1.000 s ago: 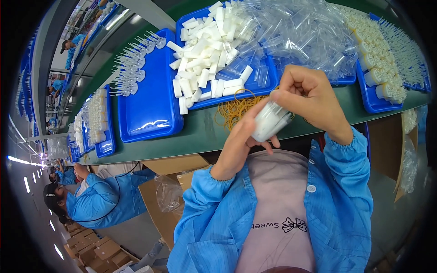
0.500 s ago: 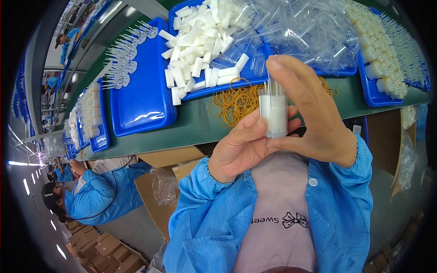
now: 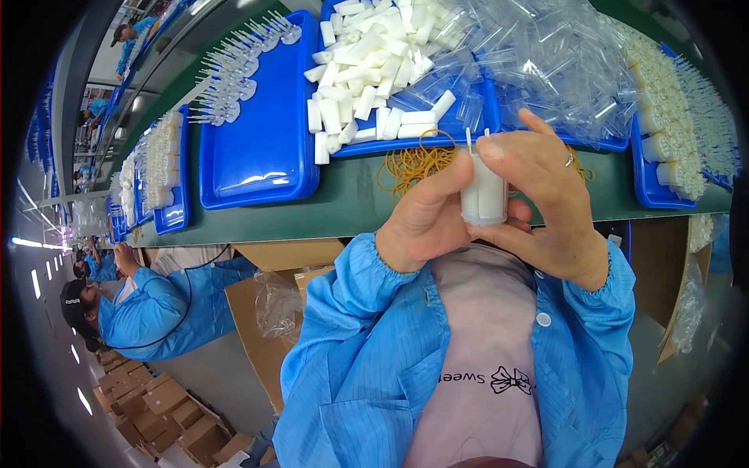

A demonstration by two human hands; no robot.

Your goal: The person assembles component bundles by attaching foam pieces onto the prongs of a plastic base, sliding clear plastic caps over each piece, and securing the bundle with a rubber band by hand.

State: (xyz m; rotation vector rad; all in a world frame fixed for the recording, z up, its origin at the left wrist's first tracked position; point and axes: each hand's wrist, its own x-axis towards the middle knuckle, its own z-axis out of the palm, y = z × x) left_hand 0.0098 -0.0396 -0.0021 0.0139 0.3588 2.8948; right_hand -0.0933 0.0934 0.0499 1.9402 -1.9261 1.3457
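A white cylindrical bundle (image 3: pixel 484 199) stands upright between my hands, above the front edge of the bench. It looks like white pieces inside clear plastic, with thin white prongs sticking up at its top. My left hand (image 3: pixel 421 222) grips it from the left, thumb up along its side. From the other side my right hand (image 3: pixel 558 207) closes round it, with fingertips at the top rim and the thumb under the base. Yellow-brown rubber bands (image 3: pixel 409 168) lie in a loose heap just behind my left hand.
Behind the hands, a blue tray carries white blocks (image 3: pixel 374 62) and clear plastic sleeves (image 3: pixel 546 62). To the right, a blue tray (image 3: pixel 663 195) holds banded white bundles (image 3: pixel 663 101). A blue tray (image 3: pixel 253 160) with pronged clear pieces (image 3: pixel 226 86) lies left. A co-worker (image 3: pixel 156 312) sits at far left.
My right hand's fingers have come down from above the prongs onto the bundle's top. My left thumb has moved up its side. The whole view has shifted slightly.
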